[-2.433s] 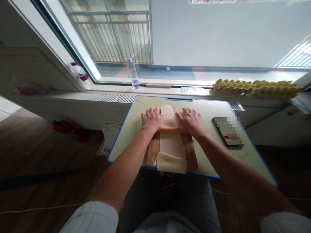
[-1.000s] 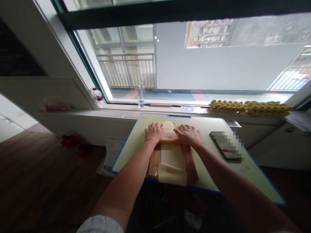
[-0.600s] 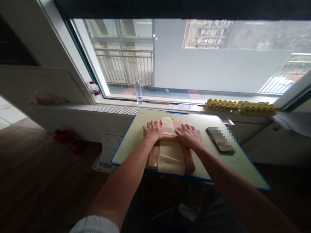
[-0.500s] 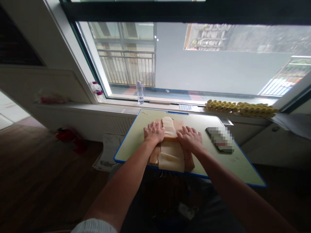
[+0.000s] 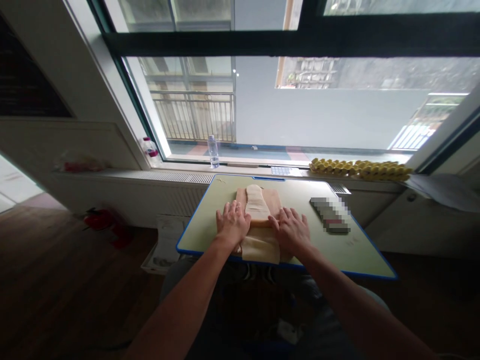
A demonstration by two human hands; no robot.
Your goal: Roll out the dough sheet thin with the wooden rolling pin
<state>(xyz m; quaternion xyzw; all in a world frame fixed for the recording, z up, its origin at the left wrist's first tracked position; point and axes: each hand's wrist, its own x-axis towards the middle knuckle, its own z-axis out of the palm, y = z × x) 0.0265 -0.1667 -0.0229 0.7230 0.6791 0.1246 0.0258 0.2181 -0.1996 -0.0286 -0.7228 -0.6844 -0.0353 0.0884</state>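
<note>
A long pale sheet of dough lies on a wooden board, its near end hanging towards the table's front edge. Across the dough runs a rolling pin, with only its middle showing between my hands. My left hand rests over the pin's left end, fingers stretched out and spread. Over the right end lies my right hand, also open with fingers extended forward. Both palms press down on the pin, and neither hand wraps round it.
The small green table has a blue rim. On its right lies a dark flat item, partly blurred out. Along the windowsill stand a water bottle and yellow egg trays. A red fire extinguisher is on the floor at left.
Both hands and the rolling pin have come towards me along the dough, baring more of its far part. The camera view has tilted upward a little.
</note>
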